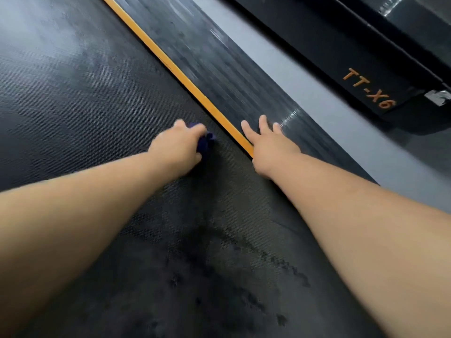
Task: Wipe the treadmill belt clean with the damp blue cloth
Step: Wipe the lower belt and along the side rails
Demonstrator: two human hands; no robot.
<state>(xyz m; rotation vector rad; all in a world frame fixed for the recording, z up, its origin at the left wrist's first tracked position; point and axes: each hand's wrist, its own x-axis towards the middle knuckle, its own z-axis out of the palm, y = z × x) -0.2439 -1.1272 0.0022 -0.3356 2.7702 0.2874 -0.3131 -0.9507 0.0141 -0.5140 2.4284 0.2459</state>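
Observation:
The black textured treadmill belt (85, 98) fills the left and lower part of the view. My left hand (178, 147) grips a bunched dark blue cloth (207, 140) and holds it down on the belt, close to the orange stripe (185, 79). Most of the cloth is hidden under the hand. My right hand (271, 145) lies flat with fingers spread on the ribbed black side rail (219, 67), just across the stripe. Darker wet-looking patches (219, 252) mark the belt near me.
Right of the side rail runs a strip of grey floor (317, 93). Beyond it stands another black machine (366, 76) with orange lettering "TT-X6" and a piece of silver tape on its corner.

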